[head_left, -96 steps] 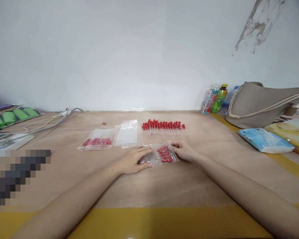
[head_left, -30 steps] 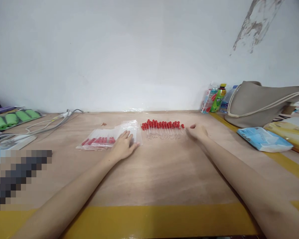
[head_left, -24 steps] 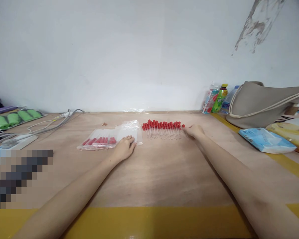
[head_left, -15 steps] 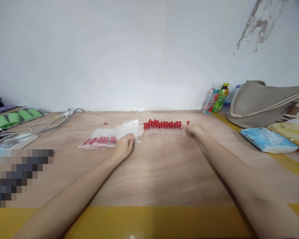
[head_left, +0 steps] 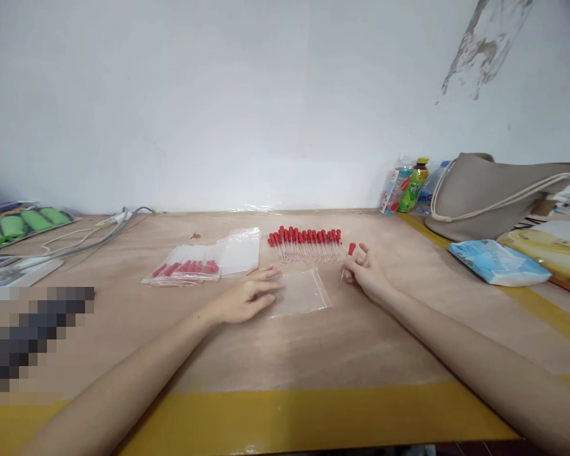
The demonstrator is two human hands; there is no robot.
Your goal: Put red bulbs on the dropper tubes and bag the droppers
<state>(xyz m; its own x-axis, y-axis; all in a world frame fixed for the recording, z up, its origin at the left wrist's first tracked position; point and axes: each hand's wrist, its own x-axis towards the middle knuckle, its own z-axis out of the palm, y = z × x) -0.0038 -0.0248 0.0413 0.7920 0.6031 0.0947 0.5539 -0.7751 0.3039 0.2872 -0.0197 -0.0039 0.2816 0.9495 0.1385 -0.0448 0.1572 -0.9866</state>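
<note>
My left hand (head_left: pixel 249 295) lies with its fingers spread at the left edge of a clear zip bag (head_left: pixel 300 293), which is flat on the table with its zip end toward the right. My right hand (head_left: pixel 367 272) pinches a dropper (head_left: pixel 352 249) with a red bulb at the top and a thin clear tube pointing down, just right of that bag. Behind the bag, many red-bulbed droppers (head_left: pixel 306 236) lie side by side in a row, bulbs toward the wall. Left of them are a stack of flat zip bags (head_left: pixel 240 250) and filled bags (head_left: pixel 183 267) holding red-bulbed droppers.
At the right stand drink bottles (head_left: pixel 414 187) and a grey bag (head_left: pixel 494 193) with a cord, with a blue packet (head_left: pixel 498 263) in front. White and grey cables (head_left: pixel 107 229) and green rolls (head_left: pixel 40 220) lie at the far left. Yellow tape (head_left: pixel 266 418) runs along the front edge.
A zip bag now lies in front of the row, and my left hand has moved right and nearer with its fingers spread. My right hand has brought one dropper nearer, away from the row.
</note>
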